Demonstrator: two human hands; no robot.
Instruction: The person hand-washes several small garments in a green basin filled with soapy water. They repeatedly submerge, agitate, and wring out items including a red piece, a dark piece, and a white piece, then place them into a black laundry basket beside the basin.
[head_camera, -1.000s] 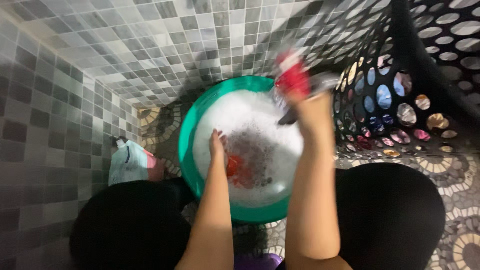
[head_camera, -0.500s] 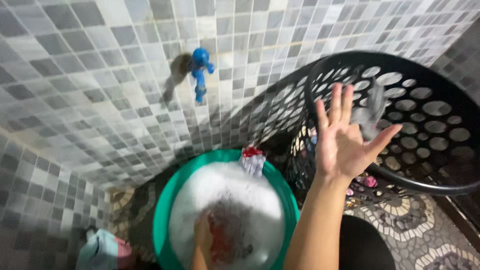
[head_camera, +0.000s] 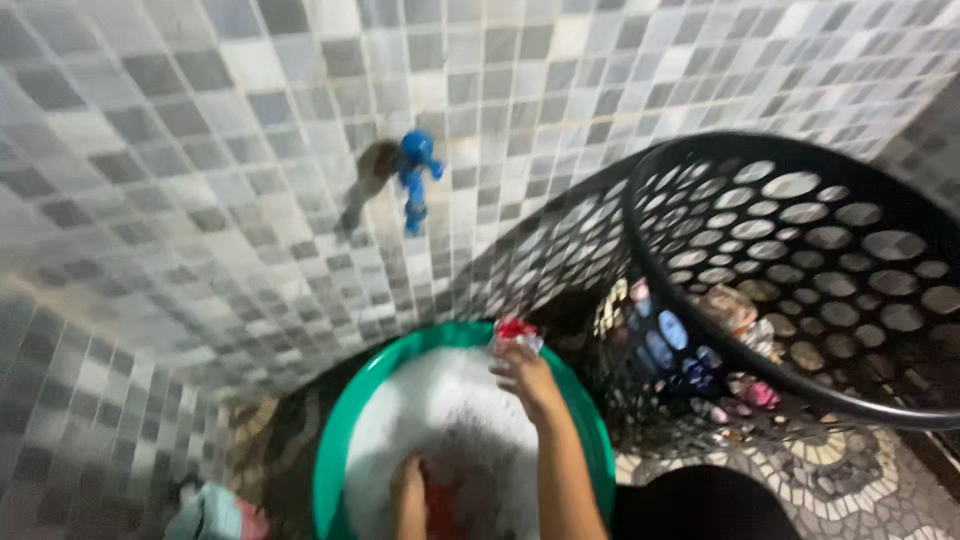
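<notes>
The right hand (head_camera: 527, 377), which was raised with its fingers spread wide in front of the black perforated plastic laundry basket (head_camera: 800, 290) half a second ago, is now brought down to the far rim of the round green plastic basin (head_camera: 335, 455) in the lower middle of the frame. The fingers are curled in there, closed on a small red and white piece of cloth or packet (head_camera: 516, 333) at the rim; what exactly it is cannot be told through the blur. That red and white thing was lying alone on the rim half a second ago, so it is now being taken up again.

The left hand (head_camera: 408, 492) is kept low in the white soapy foam (head_camera: 440, 420), just as before, at the bottom edge of the frame. It is laid on a red garment (head_camera: 441, 505) in the suds; whether its fingers are gripping or only pressing cannot be told, since they are sunk in foam.

The view is tilted higher than a second ago, so the blue wall tap (head_camera: 415, 180) on the grey mosaic tiled wall (head_camera: 200, 120) is now shown in the upper left. Coloured laundry is glimpsed through the basket holes at the right. Washing is judged to be under way, with the red garment not yet lifted out.
</notes>
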